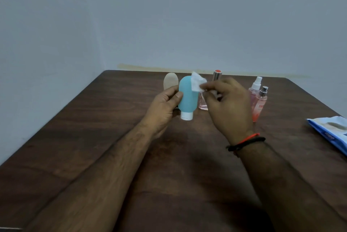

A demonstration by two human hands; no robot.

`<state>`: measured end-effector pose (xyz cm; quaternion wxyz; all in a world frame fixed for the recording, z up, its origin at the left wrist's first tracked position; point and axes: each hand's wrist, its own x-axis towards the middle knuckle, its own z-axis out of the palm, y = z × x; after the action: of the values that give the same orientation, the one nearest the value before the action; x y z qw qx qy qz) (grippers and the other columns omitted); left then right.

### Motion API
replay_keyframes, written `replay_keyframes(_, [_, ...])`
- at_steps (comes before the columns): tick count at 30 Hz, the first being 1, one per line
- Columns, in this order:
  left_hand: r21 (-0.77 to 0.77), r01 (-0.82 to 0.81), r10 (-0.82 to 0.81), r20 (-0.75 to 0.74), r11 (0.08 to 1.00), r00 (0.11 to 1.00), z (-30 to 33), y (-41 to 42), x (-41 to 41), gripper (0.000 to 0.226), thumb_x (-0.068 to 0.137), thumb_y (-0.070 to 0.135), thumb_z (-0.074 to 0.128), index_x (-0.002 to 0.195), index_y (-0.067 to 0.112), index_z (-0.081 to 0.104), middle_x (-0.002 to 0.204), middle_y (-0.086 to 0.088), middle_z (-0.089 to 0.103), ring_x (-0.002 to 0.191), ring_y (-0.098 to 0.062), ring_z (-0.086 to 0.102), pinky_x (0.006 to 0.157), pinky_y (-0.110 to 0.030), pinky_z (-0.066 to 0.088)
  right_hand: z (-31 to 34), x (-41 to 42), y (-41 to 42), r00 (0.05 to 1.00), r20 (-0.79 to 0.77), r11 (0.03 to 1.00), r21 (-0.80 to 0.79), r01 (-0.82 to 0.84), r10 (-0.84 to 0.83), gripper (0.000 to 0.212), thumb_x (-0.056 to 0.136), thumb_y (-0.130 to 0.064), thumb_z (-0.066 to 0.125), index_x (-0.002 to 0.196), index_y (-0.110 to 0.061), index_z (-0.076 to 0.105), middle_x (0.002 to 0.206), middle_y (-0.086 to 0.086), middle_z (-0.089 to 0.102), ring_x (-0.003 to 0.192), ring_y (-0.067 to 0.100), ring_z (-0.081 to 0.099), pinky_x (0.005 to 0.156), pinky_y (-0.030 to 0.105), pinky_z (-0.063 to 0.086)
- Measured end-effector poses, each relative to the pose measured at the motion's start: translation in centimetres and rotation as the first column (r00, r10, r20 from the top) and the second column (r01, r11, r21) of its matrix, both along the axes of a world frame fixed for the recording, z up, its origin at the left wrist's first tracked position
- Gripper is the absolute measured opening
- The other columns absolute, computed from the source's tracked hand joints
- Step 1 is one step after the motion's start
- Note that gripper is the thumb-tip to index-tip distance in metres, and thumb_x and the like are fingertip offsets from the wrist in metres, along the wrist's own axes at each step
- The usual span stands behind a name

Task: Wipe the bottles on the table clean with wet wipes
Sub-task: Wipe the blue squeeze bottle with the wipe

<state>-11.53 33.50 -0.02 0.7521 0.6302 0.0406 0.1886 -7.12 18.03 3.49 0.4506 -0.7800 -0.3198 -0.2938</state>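
Observation:
My left hand (165,104) grips a teal squeeze bottle (187,98) with its white cap pointing down, held above the table. My right hand (227,105) pinches a small white wet wipe (197,81) against the bottle's upper right side. A beige squeeze bottle (170,81) stands behind my left hand. A pink perfume bottle (203,103) with a silver, red-topped cap (217,74) is partly hidden by my right hand. Two pink spray bottles (258,100) stand to the right.
A blue and white wet-wipe pack (332,134) lies at the right edge of the dark wooden table (93,128). Pale walls meet behind the table and along its left side.

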Motion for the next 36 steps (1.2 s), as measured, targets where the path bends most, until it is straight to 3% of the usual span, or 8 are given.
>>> replay_keyframes(5, [0.051,0.021,-0.021,0.003,0.998,1.0,-0.1,-0.4,-0.2,0.026,0.103,0.011,0.045,0.125,0.013,0.058,0.119,-0.01,0.066,0.105,-0.021,0.065,0.095,-0.04,0.054,0.8,0.8,2.4,0.966,0.255,0.988,-0.157,-0.009,0.049,0.022,0.084,-0.003,0.064,0.097,-0.013,0.079,0.091,0.006,0.064,0.087,0.027,0.058,0.073,0.027,0.043])
replay_keyframes(10, [-0.078,0.011,-0.009,0.022,0.997,1.0,0.0,0.1,-0.1,0.032,0.104,0.011,0.044,0.133,0.005,0.055,0.121,-0.014,0.066,0.107,-0.026,0.065,0.099,-0.052,0.051,-0.3,1.2,1.9,0.997,0.066,0.999,-0.005,-0.035,0.035,0.022,0.083,-0.003,0.064,0.097,-0.013,0.078,0.088,0.004,0.064,0.08,0.017,0.06,0.075,0.029,0.051])
replay_keyframes(13, [-0.201,0.003,0.002,0.025,0.98,1.0,-0.1,0.6,0.0,0.034,0.104,0.011,0.044,0.135,0.002,0.053,0.132,-0.02,0.061,0.122,-0.038,0.058,0.102,-0.057,0.048,-1.2,0.7,1.4,0.999,-0.018,0.999,-0.038,-0.034,0.033,0.021,0.082,-0.004,0.068,0.097,-0.016,0.077,0.092,0.001,0.068,0.08,0.015,0.062,0.074,0.036,0.055])
replay_keyframes(19, [-0.291,-0.052,0.065,0.036,0.955,0.997,0.2,0.7,0.0,0.037,0.103,0.011,0.045,0.138,-0.002,0.049,0.121,-0.017,0.065,0.103,-0.028,0.067,0.077,-0.04,0.062,-2.7,-0.5,0.6,0.994,-0.07,0.978,-0.187,-0.092,0.08,0.012,0.078,-0.008,0.076,0.087,-0.016,0.075,0.083,-0.001,0.067,0.075,0.013,0.06,0.068,0.028,0.05])
replay_keyframes(23, [-0.324,-0.068,0.085,0.038,0.944,0.996,0.3,0.7,0.1,0.037,0.103,0.009,0.044,0.138,-0.001,0.049,0.133,-0.026,0.058,0.115,-0.041,0.061,0.087,-0.045,0.059,-2.9,-0.7,0.0,0.989,-0.103,0.942,-0.306,-0.134,0.107,0.01,0.08,-0.012,0.076,0.088,-0.018,0.077,0.085,-0.002,0.067,0.078,0.012,0.059,0.071,0.032,0.054])
replay_keyframes(27, [-0.307,-0.058,0.072,0.035,0.95,0.997,0.2,0.4,0.2,0.033,0.103,0.009,0.045,0.134,0.004,0.053,0.126,-0.017,0.064,0.107,-0.026,0.065,0.082,-0.039,0.061,-1.8,-0.3,0.0,0.998,-0.025,0.997,-0.045,-0.055,0.054,0.016,0.08,-0.008,0.072,0.094,-0.016,0.076,0.092,-0.002,0.068,0.081,0.011,0.061,0.072,0.03,0.054])
replay_keyframes(32, [-0.291,-0.06,0.065,0.009,0.955,0.998,0.0,0.2,0.1,0.03,0.103,0.01,0.047,0.132,0.006,0.053,0.124,-0.018,0.066,0.106,-0.027,0.066,0.078,-0.037,0.061,-2.5,-0.7,1.7,0.99,0.112,0.989,-0.132,-0.069,0.084,0.016,0.084,-0.007,0.066,0.094,-0.011,0.078,0.084,0.004,0.061,0.073,0.02,0.058,0.063,0.034,0.052])
replay_keyframes(36, [-0.28,-0.039,0.046,0.017,0.959,0.999,0.2,0.3,-0.2,0.031,0.099,0.004,0.052,0.13,0.004,0.054,0.114,-0.013,0.07,0.096,-0.022,0.07,0.076,-0.035,0.062,-2.4,-0.4,1.6,0.973,0.203,0.987,-0.139,-0.087,0.114,0.013,0.084,-0.006,0.067,0.092,-0.006,0.077,0.086,0.006,0.064,0.077,0.023,0.062,0.066,0.037,0.055])
